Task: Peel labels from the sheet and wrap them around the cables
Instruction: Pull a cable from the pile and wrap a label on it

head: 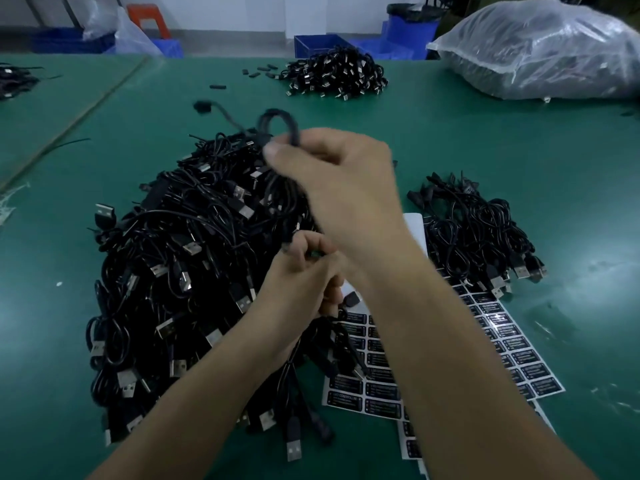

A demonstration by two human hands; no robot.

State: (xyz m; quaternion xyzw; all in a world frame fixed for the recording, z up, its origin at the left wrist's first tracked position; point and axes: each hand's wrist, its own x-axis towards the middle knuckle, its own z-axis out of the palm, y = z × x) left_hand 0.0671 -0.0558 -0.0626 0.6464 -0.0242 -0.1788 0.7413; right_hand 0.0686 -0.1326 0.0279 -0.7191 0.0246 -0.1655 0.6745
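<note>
Right grip [346, 188] and left grip [304, 271] clench one thin black cable [278, 111]; the big heap of black cables [166, 258] at 9 o'clock looks undone.

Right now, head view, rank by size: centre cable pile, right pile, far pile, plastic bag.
1. centre cable pile
2. plastic bag
3. right pile
4. far pile
Bag and far pile are farther away; true size unsure.

Cable heap [166, 271] blocks left (right mat [571, 150] open)
</note>
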